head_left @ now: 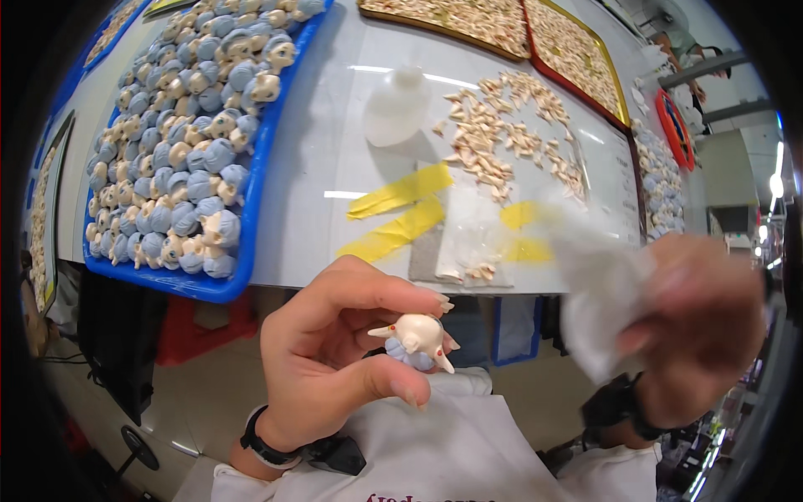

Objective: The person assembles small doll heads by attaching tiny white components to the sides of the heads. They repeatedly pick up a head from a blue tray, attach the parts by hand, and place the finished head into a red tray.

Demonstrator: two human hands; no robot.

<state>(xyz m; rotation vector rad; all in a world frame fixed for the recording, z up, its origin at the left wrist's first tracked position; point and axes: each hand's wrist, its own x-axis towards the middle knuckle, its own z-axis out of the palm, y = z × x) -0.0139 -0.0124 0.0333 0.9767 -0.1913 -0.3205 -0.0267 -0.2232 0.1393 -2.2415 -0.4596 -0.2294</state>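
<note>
Bright; glare streaks on table (pixel 305 219); white sheet (pixel 598 289) motion-blurred; edges bent.

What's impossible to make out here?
Head view:
Right hand: motion blurs its fingers.
Crumpled white sheet it holds: blur hides whether cloth or paper.
Cream-and-blue rounded figurine head in left hand: far side turned away.
Rectangular blue plastic tray: far end cut off by top edge.

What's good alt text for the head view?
A person's left hand holds a small cream-and-blue piece with pointed projections, while the blurred right hand grips a soft white sheet. On the pale tabletop beyond are a blue tray full of similar pieces, yellow tape strips and many loose, small cream bits.
</note>
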